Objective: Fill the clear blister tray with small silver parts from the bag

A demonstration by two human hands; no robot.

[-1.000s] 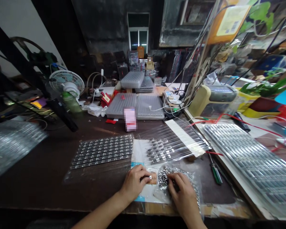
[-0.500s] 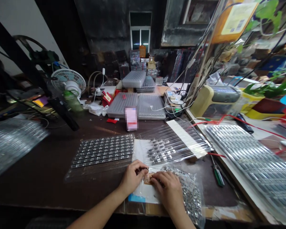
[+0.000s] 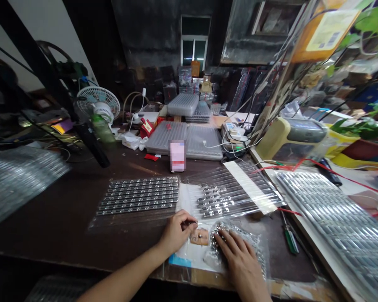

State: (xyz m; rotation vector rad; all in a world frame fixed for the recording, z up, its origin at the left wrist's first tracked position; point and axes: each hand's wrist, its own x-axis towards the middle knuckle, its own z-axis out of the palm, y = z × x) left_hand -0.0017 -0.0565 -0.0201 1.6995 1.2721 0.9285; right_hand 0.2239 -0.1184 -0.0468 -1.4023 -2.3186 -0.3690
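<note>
My left hand point(image 3: 177, 230) rests on the white sheet at the desk's front edge, its fingers pinched together beside a small brown block point(image 3: 199, 237); what the fingertips hold is too small to make out. My right hand point(image 3: 239, 262) lies with fingers stretched flat on a clear bag of small shiny metal parts point(image 3: 252, 247). Just beyond the hands lies a clear ribbed tray point(image 3: 236, 191) holding a few rows of metal parts. A filled tray of the same parts point(image 3: 139, 196) sits to its left.
A green-handled screwdriver point(image 3: 289, 237) lies right of the bag. Stacks of shiny trays stand at far right point(image 3: 340, 218) and far left point(image 3: 15, 176). Behind are grey plastic cases point(image 3: 185, 142), a small fan point(image 3: 99, 107), cables, a beige device point(image 3: 290, 138) and plants.
My right hand went from the bag to the brown block and has drawn back onto the bag, fingers now flat. The left hand stayed pinched by the block. The view shifted slightly.
</note>
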